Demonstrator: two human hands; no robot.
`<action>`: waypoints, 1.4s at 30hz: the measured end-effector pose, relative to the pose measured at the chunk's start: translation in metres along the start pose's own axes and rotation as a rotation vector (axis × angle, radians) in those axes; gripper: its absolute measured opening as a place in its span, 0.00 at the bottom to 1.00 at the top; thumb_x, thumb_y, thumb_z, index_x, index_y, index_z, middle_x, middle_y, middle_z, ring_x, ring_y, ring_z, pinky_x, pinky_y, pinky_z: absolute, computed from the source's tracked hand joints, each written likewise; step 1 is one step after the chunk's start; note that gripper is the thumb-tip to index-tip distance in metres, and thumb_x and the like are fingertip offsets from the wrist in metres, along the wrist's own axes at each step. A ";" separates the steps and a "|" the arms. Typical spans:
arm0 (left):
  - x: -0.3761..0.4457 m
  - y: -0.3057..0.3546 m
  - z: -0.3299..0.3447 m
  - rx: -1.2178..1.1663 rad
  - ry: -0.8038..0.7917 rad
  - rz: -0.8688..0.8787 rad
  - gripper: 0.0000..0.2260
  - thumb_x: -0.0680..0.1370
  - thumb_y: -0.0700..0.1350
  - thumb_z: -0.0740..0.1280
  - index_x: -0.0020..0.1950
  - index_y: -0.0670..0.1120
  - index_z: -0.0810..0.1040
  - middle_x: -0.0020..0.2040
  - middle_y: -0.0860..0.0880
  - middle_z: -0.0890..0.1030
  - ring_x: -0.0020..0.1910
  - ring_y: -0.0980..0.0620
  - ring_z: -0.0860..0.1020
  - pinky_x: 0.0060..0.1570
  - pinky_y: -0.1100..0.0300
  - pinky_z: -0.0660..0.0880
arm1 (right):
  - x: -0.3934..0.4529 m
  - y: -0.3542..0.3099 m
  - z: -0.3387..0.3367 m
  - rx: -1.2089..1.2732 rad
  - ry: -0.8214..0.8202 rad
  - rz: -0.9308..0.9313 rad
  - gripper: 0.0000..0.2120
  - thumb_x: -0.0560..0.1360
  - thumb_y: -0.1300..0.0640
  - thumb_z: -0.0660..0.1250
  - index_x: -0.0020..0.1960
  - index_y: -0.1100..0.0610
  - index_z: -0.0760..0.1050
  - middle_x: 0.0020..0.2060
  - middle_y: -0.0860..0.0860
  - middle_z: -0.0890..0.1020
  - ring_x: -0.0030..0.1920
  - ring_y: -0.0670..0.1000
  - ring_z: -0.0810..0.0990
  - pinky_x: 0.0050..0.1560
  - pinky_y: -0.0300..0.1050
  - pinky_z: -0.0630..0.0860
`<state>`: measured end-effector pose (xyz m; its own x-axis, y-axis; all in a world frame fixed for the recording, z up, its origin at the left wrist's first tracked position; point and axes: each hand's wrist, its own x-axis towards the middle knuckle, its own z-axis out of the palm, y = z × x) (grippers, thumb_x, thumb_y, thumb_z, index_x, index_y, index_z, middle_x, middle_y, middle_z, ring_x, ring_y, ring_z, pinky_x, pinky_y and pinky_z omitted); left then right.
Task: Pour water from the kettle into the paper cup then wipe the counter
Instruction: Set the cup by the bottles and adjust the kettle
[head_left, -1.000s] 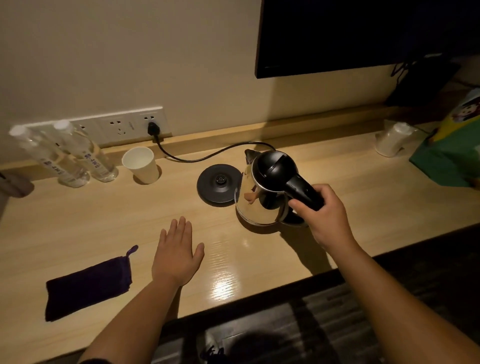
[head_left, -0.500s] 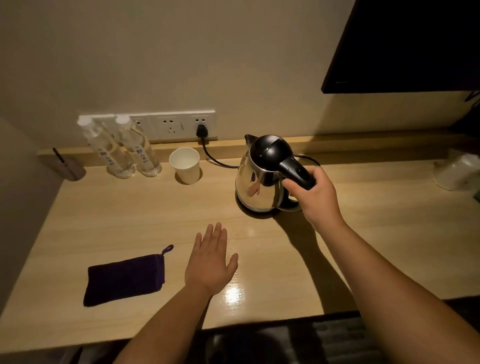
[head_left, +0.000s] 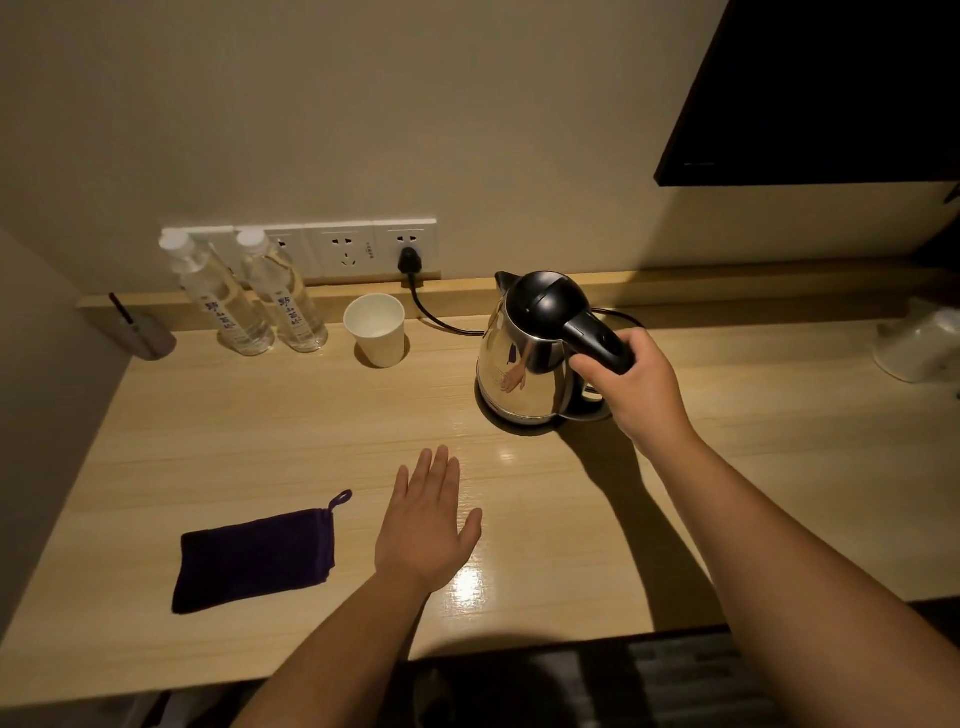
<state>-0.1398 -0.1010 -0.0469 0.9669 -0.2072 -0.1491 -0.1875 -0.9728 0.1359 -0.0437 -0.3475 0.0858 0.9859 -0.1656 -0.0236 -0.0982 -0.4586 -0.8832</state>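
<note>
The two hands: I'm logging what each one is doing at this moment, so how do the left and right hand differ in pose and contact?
The right hand is curled shut around the kettle handle; the left hand is open and holds nothing. The right hand reaches far back toward the wall; the left hand lies flat, palm down, nearer the counter front edge, beside the dark cloth. Both are bare, over the counter.

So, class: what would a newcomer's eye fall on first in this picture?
The shiny steel kettle at centre right, its black handle gripped by the right hand. Next, the left hand flat on the counter, beside a dark purple cloth, and the white paper cup near the wall.
</note>
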 end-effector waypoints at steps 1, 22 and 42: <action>0.000 0.000 0.000 0.000 0.001 0.000 0.33 0.79 0.63 0.43 0.79 0.45 0.48 0.79 0.46 0.45 0.76 0.49 0.39 0.72 0.50 0.35 | 0.000 0.000 0.000 -0.004 -0.002 -0.002 0.17 0.69 0.45 0.73 0.53 0.46 0.71 0.46 0.43 0.78 0.45 0.44 0.78 0.38 0.37 0.73; 0.000 -0.001 0.002 0.008 0.013 0.008 0.33 0.79 0.63 0.41 0.79 0.44 0.48 0.79 0.46 0.45 0.76 0.48 0.40 0.72 0.50 0.34 | -0.001 -0.006 -0.001 -0.119 -0.012 -0.048 0.15 0.72 0.46 0.71 0.53 0.47 0.69 0.43 0.41 0.76 0.42 0.42 0.77 0.34 0.32 0.69; -0.036 -0.012 -0.054 0.008 0.079 -0.157 0.32 0.79 0.61 0.42 0.78 0.43 0.54 0.78 0.44 0.54 0.77 0.46 0.49 0.74 0.48 0.42 | -0.105 0.006 0.044 -0.995 -0.357 -0.497 0.34 0.77 0.37 0.55 0.76 0.55 0.56 0.77 0.54 0.55 0.76 0.55 0.45 0.73 0.54 0.42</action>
<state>-0.1627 -0.0768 0.0099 0.9949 -0.0446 -0.0901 -0.0345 -0.9934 0.1097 -0.1416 -0.2943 0.0623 0.9123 0.4065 -0.0488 0.4022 -0.9121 -0.0789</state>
